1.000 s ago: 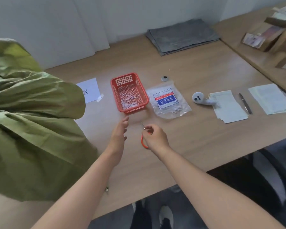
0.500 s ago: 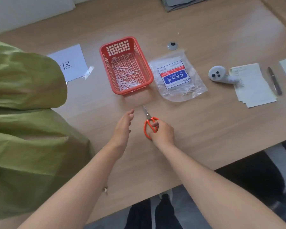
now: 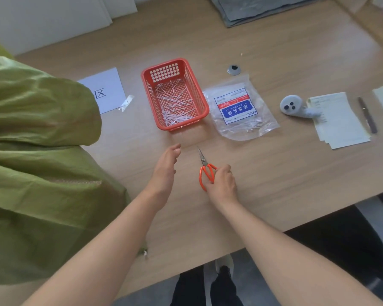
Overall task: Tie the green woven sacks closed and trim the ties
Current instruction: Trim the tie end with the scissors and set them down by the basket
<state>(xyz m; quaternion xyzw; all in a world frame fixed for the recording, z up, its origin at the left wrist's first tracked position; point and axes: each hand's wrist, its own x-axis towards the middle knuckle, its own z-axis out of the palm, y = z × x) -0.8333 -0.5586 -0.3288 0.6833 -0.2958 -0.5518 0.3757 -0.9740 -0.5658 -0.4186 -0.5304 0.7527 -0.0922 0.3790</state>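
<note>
Green woven sacks [image 3: 38, 164] are piled at the left of the wooden table [image 3: 296, 173]. Orange-handled scissors [image 3: 205, 167] lie on the table with their blades shut and pointing away from me. My right hand [image 3: 221, 184] is closed around the handles. My left hand [image 3: 166, 168] hovers just left of the scissors, fingers apart, holding nothing. An orange plastic basket [image 3: 205, 107] beyond my hands holds several white cable-tie offcuts. A clear bag of nylon cable ties [image 3: 239, 109] lies to the right of the basket.
A white paper marked with an X [image 3: 106, 89] lies left of the basket. A grey round device [image 3: 293, 106], paper sheets [image 3: 338, 122] and a pen [image 3: 367, 114] sit at the right. Folded grey cloth [image 3: 263, 7] lies at the back. The table's front edge runs just below my forearms.
The camera has tilted down and moved closer. My right hand has brought the scissors down flat onto the table. My left hand has stayed open beside them.
</note>
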